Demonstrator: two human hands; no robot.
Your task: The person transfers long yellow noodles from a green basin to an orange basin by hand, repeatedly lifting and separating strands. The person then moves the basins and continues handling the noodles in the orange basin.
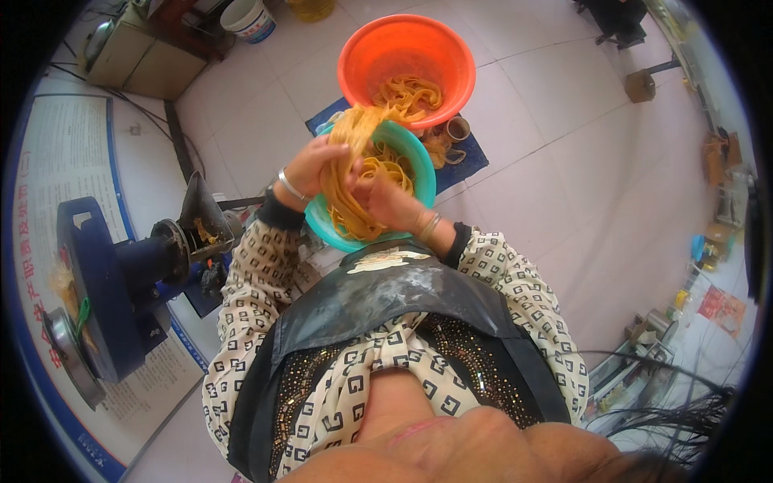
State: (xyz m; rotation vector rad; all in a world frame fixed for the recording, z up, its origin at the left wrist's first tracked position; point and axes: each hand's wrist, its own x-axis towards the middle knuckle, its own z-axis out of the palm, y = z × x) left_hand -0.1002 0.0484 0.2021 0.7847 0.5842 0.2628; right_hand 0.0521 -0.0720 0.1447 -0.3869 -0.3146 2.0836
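Note:
My left hand [311, 166], with a silver bangle at the wrist, grips a bundle of flat yellow-brown noodle-like strips [347, 136]. The bundle arches over the far rim of a turquoise plastic basin [427, 172] and hangs down inside it. My right hand [392, 202] is over the basin with its fingers against the strips; blur hides whether they close on them. Coiled strips [386, 166] lie in this basin. Just beyond stands an orange plastic basin [407, 42], holding more of the same strips [416, 96].
Left of me is a blue machine [142, 259] with a metal hopper [205, 208], before a wall board [66, 151] bearing writing. Under the basins lies a blue mat [465, 166] with a roll of tape [458, 128]. A white bucket [247, 21] stands far off; shelves [652, 350] line the right.

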